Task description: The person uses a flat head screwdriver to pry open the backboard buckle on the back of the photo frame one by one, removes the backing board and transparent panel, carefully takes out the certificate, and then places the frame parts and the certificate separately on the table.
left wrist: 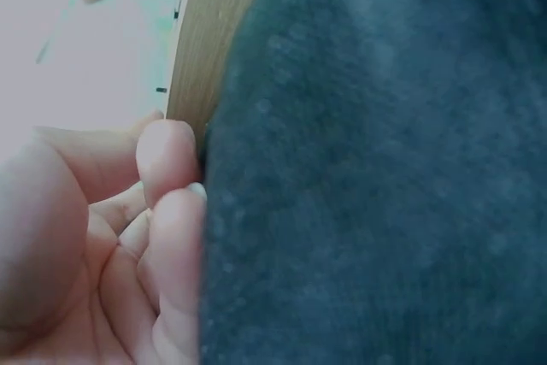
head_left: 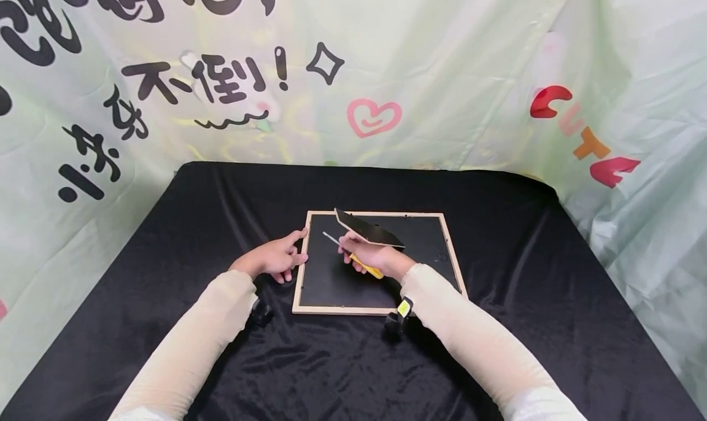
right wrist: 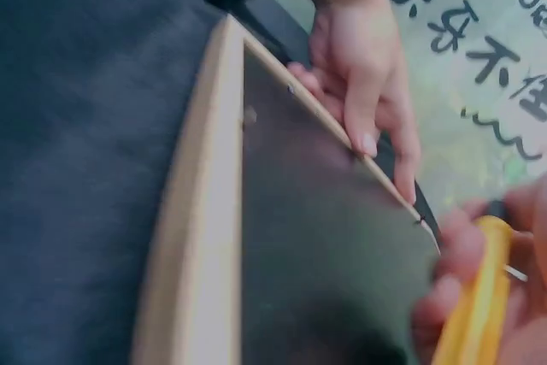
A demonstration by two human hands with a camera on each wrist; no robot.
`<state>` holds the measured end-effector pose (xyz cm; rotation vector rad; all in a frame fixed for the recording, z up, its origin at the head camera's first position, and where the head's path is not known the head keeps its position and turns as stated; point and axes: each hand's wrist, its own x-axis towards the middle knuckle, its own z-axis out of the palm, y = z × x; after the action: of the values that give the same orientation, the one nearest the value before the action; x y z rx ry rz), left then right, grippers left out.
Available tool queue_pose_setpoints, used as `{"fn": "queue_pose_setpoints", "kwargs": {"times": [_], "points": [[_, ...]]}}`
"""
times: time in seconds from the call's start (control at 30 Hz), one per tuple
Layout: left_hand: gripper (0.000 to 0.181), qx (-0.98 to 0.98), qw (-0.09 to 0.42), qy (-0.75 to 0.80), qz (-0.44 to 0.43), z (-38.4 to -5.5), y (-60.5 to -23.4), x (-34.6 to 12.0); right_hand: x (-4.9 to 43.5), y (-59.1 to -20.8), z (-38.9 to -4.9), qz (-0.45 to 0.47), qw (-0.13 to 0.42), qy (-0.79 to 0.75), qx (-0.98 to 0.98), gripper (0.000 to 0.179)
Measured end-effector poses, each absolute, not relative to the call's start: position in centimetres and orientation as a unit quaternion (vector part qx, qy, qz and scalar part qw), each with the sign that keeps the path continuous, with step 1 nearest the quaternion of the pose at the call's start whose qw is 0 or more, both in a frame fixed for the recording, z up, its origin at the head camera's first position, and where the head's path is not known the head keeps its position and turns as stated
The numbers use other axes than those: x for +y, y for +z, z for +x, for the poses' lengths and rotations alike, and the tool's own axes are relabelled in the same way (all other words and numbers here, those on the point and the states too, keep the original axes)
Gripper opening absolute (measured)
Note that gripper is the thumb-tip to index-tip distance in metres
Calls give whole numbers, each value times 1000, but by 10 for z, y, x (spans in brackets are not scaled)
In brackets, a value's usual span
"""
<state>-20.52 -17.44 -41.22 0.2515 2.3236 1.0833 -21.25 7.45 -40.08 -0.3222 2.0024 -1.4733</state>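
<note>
A picture frame [head_left: 342,310] with a pale wooden rim lies back side up on the black cloth. Its black backing [head_left: 342,286] faces me, and a hinged stand leg [head_left: 369,229] tilts up from it. My right hand [head_left: 361,252] grips a screwdriver with a yellow handle [right wrist: 480,297] above the backing, its metal shaft pointing to the far left. At the left rim, my left hand [head_left: 276,258] touches the wood with a straight forefinger and the thumb, the other fingers bent below. Small dark tabs [left wrist: 161,90] stick out along the rim's inner edge.
Black cloth [head_left: 248,359] covers the table under the frame. Behind and at the sides hangs a pale printed curtain [head_left: 442,71]. A dark wrist device [head_left: 393,324] on my right wrist sits over the frame's near edge.
</note>
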Motion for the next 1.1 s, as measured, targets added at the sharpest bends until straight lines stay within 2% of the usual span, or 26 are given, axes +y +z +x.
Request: {"fn": "queue_pose_setpoints", "kwargs": {"times": [0.1, 0.37, 0.6, 0.83, 1.1], "points": [[72, 849, 290, 433, 88, -206, -414, -177, 72, -405, -222, -144, 367, -511, 764, 25], [93, 829, 321, 446, 106, -206, -415, -183, 66, -398, -222, -252, 401, -347, 810, 27], [101, 833, 317, 443, 100, -208, -410, -182, 46, -387, -218, -279, 371, -247, 850, 26], [100, 835, 307, 445, 101, -210, -408, -184, 35, -383, -214, -291, 330, -252, 862, 29], [99, 832, 308, 451, 97, -207, -411, -184, 36, -382, -208, -284, 324, -243, 869, 30]]}}
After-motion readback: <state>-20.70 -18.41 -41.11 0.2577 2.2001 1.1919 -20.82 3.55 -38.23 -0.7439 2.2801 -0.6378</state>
